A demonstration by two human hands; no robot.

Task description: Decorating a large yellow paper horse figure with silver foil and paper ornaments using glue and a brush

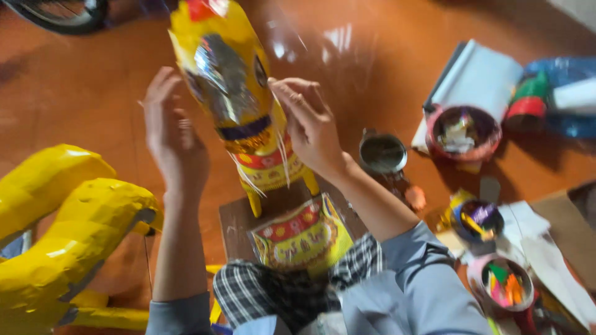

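At centre frame our right hand (310,127) presses open fingers on the yellow paper figure (233,87), left hand (174,139) open beside it

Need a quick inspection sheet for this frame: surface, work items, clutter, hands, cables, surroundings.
Surface: glossy reddish-brown floor, with a brown board under the figure.
Work items: yellow paper animal figure with silver foil face and red-gold trim, standing on the board; a decorated yellow panel lies near the person's lap.
Clutter: metal cup, red bowl of scraps, two small pots of coloured bits, white paper sheets.
Hands: left hand open beside the figure, contact unclear; right hand against its side, fingers loose.
Cables: nothing seen.
Surroundings: another plain yellow figure at left; a wheel at top left.
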